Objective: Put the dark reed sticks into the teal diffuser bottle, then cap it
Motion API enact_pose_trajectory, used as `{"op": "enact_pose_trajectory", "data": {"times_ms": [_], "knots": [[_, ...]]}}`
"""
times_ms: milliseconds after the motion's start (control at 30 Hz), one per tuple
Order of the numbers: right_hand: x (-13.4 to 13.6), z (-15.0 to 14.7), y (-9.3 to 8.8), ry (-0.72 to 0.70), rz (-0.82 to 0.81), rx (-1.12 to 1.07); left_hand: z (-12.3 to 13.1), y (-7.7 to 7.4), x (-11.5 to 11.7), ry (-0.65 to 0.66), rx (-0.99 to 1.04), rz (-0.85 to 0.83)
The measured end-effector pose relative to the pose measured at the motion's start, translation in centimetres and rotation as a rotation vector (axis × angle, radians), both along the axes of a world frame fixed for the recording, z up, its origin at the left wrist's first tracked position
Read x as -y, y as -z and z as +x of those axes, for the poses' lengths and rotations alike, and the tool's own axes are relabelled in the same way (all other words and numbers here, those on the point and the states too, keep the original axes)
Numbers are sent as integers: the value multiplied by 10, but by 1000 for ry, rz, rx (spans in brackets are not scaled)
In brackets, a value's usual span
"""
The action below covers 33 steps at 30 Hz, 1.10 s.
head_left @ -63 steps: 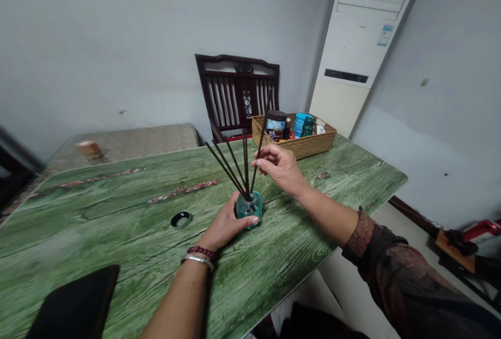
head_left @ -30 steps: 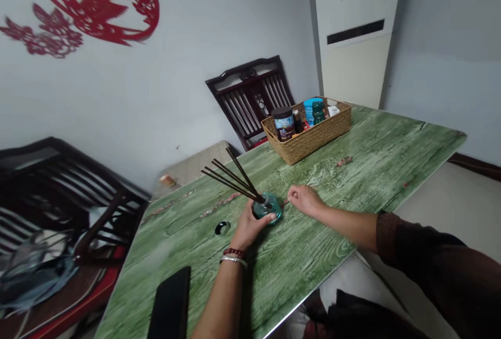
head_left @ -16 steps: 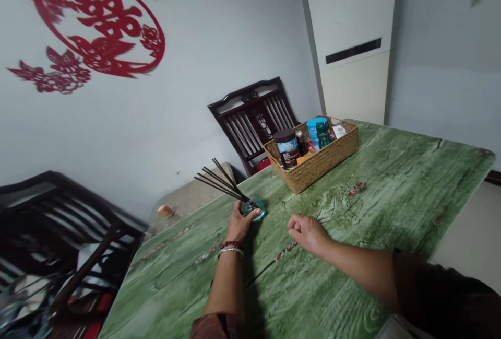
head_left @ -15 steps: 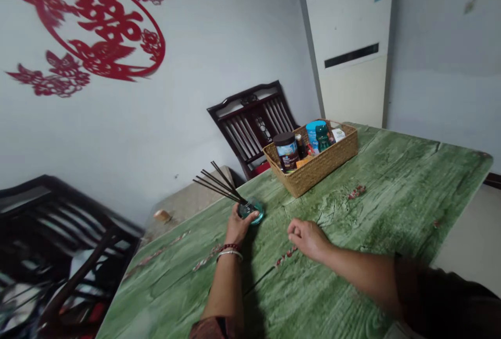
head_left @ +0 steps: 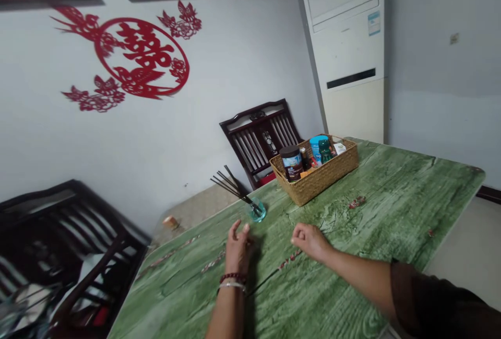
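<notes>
A reed diffuser (head_left: pixel 257 210), a teal glass vessel with several dark sticks leaning left, stands on the green table. My left hand (head_left: pixel 238 245) is just in front of it and apart from it, thumb and fingers parted, holding nothing. A beaded bracelet and a pale bangle circle that wrist. My right hand (head_left: pixel 310 240) rests by the table's surface to the right, its fingers curled into a loose fist with nothing visible in them. Behind the hands sits a woven basket (head_left: pixel 324 178) holding a brown-lidded jar (head_left: pixel 293 164), a blue tub, a dark green bottle and small packets.
The green wood-patterned table (head_left: pixel 399 213) stretches far to the right. A dark wooden chair (head_left: pixel 260 138) stands behind it, another chair (head_left: pixel 66 245) at the left with things on its seat. A tall white air conditioner (head_left: pixel 348 104) stands at the back wall.
My left hand has let go of the reed diffuser and drawn back towards me. The diffuser stays standing on the table. My right hand keeps its curled pose. The view has tilted up.
</notes>
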State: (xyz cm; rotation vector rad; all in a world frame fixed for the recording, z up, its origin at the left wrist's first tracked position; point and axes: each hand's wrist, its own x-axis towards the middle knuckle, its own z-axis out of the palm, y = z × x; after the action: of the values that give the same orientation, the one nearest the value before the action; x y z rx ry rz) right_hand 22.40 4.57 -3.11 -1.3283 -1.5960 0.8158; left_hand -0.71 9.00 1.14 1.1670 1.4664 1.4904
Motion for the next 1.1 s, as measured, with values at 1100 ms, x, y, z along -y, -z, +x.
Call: {"op": "enact_pose_trajectory", "data": {"times_ms": [1100], "knots": [[33, -15, -17, -208, -336, -996, 8, -20, 80, 208, 515, 63]]}}
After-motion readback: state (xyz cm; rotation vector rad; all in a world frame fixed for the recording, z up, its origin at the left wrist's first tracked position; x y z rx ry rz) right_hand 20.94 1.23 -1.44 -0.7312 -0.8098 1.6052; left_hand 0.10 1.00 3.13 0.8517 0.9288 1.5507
